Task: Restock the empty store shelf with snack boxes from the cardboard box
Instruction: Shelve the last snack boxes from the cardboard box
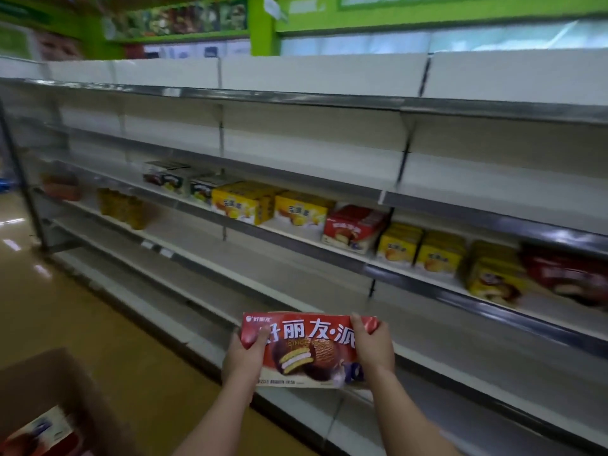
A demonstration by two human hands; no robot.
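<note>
The shelf unit (pixel 296 153) fills my view from nine o'clock round to four o'clock, its white tiers mostly bare. One middle tier carries a row of snack boxes: dark-fronted boxes (pixel 171 181) at about eleven o'clock, yellow boxes (pixel 243 202) near the centre, a red box (pixel 353 227) just right of them, then more yellow boxes (pixel 421 250) and a blurred red one (pixel 569 278) out at three o'clock. The cardboard box (pixel 49 383) sits on the tan floor (pixel 82 307) at seven o'clock, open, with a red pack showing inside. At six o'clock I hold a red snack box (pixel 309 350) face up in front of the lower tiers, apart from the shelf. My left hand (pixel 245 353) grips its left end, thumb curled over the front. My right hand (pixel 370 345) grips its right end, thumb likewise on the front, fingers behind.
</note>
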